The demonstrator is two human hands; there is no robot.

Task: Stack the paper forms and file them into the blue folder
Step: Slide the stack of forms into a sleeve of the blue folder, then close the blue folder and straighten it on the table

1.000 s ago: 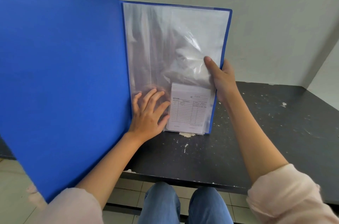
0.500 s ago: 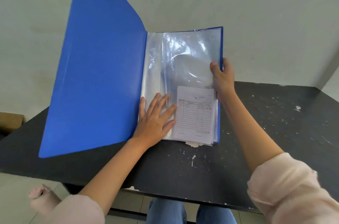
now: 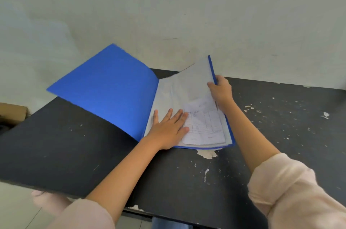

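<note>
The blue folder (image 3: pixel 110 88) lies open on the black table (image 3: pixel 74 150), its front cover spread to the left and slightly raised. Clear plastic sleeves (image 3: pixel 179 90) fill the right half. A small stack of white paper forms (image 3: pixel 204 127) sits inside a sleeve at the lower right corner. My left hand (image 3: pixel 168 127) lies flat, fingers spread, on the sleeves just left of the forms. My right hand (image 3: pixel 221 92) grips the right edge of the folder's back cover and sleeves, which is lifted off the table.
The table top is scuffed, with white paint chips (image 3: pixel 206 153) just below the folder and more to the right. A pale wall (image 3: pixel 168 4) stands close behind. A brown cardboard box (image 3: pixel 11 112) sits off the table's left edge.
The folder has come down from nearly upright to almost flat on the table, its cover falling to the left. Both hands kept their places on it.
</note>
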